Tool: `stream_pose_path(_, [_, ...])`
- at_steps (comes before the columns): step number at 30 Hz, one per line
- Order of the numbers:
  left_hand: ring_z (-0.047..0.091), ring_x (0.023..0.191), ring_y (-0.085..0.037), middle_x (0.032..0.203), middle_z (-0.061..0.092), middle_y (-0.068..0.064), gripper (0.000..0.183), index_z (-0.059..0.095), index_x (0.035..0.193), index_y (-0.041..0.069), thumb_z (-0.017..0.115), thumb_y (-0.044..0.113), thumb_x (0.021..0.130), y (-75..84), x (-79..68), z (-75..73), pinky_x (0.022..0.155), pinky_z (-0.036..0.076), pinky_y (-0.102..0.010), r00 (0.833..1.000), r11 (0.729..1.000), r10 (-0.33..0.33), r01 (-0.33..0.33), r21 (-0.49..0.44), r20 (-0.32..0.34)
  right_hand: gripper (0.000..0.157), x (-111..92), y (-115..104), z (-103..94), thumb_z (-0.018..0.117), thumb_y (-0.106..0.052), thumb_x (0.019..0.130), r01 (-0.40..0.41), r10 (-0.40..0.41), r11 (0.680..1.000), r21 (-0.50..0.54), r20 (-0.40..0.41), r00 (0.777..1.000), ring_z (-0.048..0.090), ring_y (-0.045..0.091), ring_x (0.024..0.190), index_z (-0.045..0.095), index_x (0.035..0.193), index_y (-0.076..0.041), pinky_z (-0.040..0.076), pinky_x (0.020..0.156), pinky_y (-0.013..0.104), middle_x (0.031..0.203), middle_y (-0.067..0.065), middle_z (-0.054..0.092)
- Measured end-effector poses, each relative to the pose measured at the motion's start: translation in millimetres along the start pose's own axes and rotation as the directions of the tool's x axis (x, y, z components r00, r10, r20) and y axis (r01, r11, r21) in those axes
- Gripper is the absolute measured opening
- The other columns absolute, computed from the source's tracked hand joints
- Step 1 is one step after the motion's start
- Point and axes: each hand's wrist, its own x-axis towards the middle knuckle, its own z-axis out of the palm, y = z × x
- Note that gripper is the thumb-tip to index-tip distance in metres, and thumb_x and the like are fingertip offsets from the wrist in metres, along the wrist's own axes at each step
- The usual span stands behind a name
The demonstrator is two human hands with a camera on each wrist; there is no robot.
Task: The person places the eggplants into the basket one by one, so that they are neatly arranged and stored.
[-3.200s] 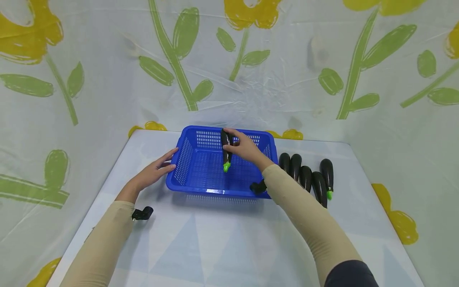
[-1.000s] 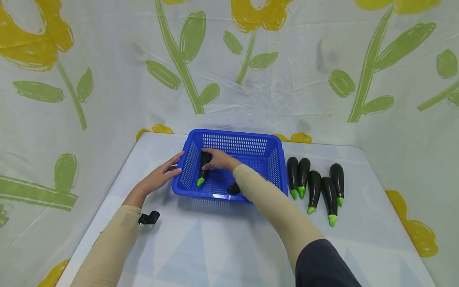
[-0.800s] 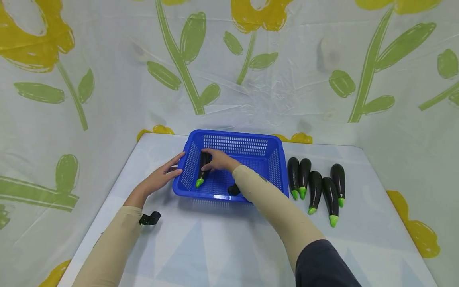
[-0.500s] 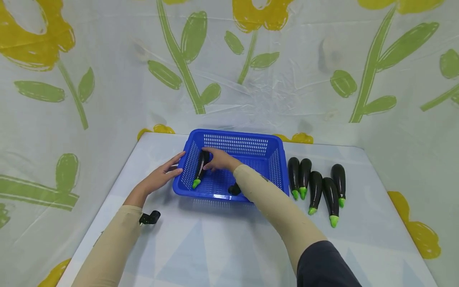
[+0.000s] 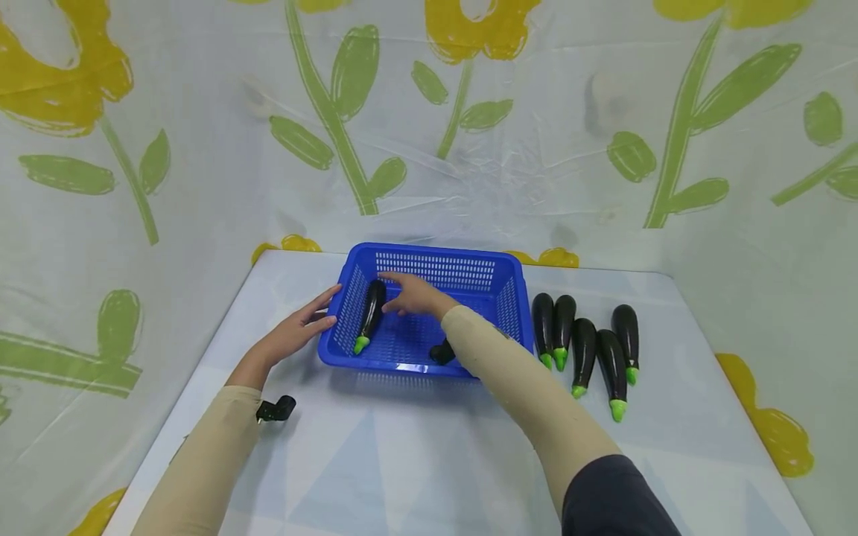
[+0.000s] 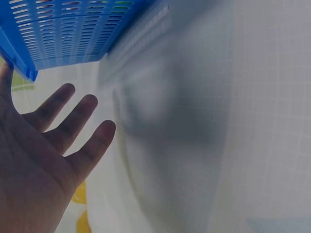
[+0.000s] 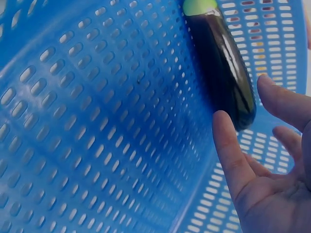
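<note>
A dark purple eggplant with a bright green stem end lies in the left part of a blue plastic basket. Over it, inside the basket, my right hand has its fingers spread and holds nothing. The right wrist view shows thumb and fingertips right by the blunt end of that eggplant, with a gap between them. My left hand touches the outer left rim of the basket with its fingertips. Seen from the left wrist, the left hand has loosely straight fingers, below the basket wall.
Right of the basket, several more eggplants lie side by side on the pale table, stem ends toward me. A curtain with printed flowers stands behind the table and along its sides.
My right hand carried the eggplant leftward within the basket, laid it along the left wall, and let go, fingers now spreading. The left hand has stayed at the rim.
</note>
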Motion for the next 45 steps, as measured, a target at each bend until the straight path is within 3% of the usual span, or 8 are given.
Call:
stream_pose_path(5, [0.027,0.148,-0.050,0.169,0.017,-0.016,0.070,0.015,0.163,0.041,0.051,0.049,0.104,-2.8,0.3,0.6,0.111,0.025,-0.074,1.000,1.000,0.003,-0.003,-0.002,0.000,0.073,-6,3,-5.2,0.071,-0.013,0.097,-0.009,0.009,0.999,0.042,0.007,1.000,0.070,0.031,0.105,0.036,0.160,-0.021,0.057,0.093,0.039,0.162,0.018,0.034])
stream_pose_path(13, [0.026,0.148,-0.050,0.169,0.015,-0.015,0.069,0.014,0.163,0.043,0.049,0.052,0.104,-7.2,0.9,2.4,0.111,0.025,-0.075,1.000,1.000,0.003,-0.003,-0.004,0.001,0.069,-15,4,-17.7,0.069,-0.008,0.097,0.013,-0.012,0.999,0.043,-0.019,1.000,0.070,0.035,0.105,0.039,0.158,-0.017,0.059,0.090,0.041,0.150,0.024,0.044])
stream_pose_path(24, [0.027,0.148,-0.050,0.169,0.016,-0.015,0.069,0.014,0.163,0.040,0.051,0.046,0.105,-1.5,-0.8,1.9,0.110,0.025,-0.075,1.000,1.000,0.007,-0.007,-0.013,-0.006,0.059,-27,16,-35.1,0.066,-0.005,0.097,0.034,-0.028,0.993,0.112,-0.054,0.998,0.066,0.040,0.111,0.047,0.152,-0.013,0.057,0.093,0.048,0.138,0.025,0.054])
stream_pose_path(32, [0.023,0.147,-0.054,0.168,0.013,-0.022,0.068,0.012,0.165,0.028,0.048,0.035,0.108,22.3,-12.3,1.3,0.112,0.021,-0.075,1.000,0.999,0.000,0.000,-0.034,0.007,0.055,-41,25,-45.9,0.067,-0.007,0.098,0.019,-0.009,0.993,0.113,-0.084,0.996,0.066,0.039,0.111,0.049,0.150,-0.012,0.057,0.094,0.049,0.133,0.021,0.056])
stream_pose_path(38, [0.025,0.147,-0.052,0.169,0.014,-0.018,0.068,0.012,0.164,0.039,0.049,0.042,0.107,1.9,-2.7,2.2,0.110,0.024,-0.076,1.000,1.000,0.006,-0.006,-0.025,-0.002,0.053,-50,32,-55.9,0.067,-0.009,0.098,-0.004,0.015,0.996,0.088,-0.122,0.992,0.067,0.038,0.109,0.051,0.148,-0.016,0.057,0.094,0.049,0.130,0.017,0.056])
stream_pose_path(45, [0.027,0.147,-0.050,0.168,0.017,-0.017,0.069,0.014,0.163,0.040,0.052,0.044,0.105,0.1,-2.2,1.7,0.110,0.025,-0.076,1.000,0.999,0.007,-0.007,-0.035,-0.001,0.051,-58,38,-66.9,0.064,-0.009,0.100,-0.017,0.028,0.996,0.085,-0.123,0.992,0.065,0.041,0.113,0.050,0.149,-0.016,0.056,0.095,0.051,0.130,0.018,0.056])
